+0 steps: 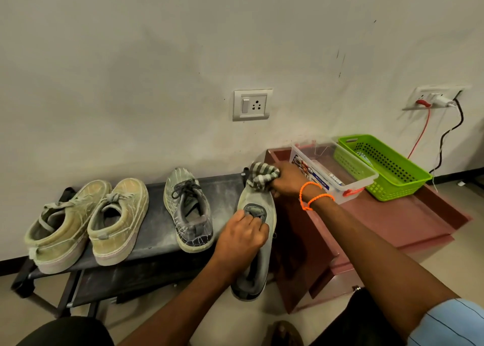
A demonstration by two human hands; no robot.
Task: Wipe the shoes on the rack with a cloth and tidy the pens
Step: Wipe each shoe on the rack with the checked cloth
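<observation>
My left hand (242,237) grips a dusty grey sneaker (258,262) turned sole-up at the right end of the black shoe rack (157,241). My right hand (286,180) holds a bunched grey-and-white striped cloth (262,178) against the toe end of that sole. A second grey laced sneaker (187,209) stands upright on the rack to the left. Two beige canvas shoes (89,222) sit at the rack's left end. A clear plastic box (331,171) with pens inside stands on the red-brown stand (392,220).
A green perforated basket (385,165) sits beside the clear box against the wall. Red and black cables (442,141) hang from a wall socket at the right. Another socket plate (252,104) is on the wall above the rack.
</observation>
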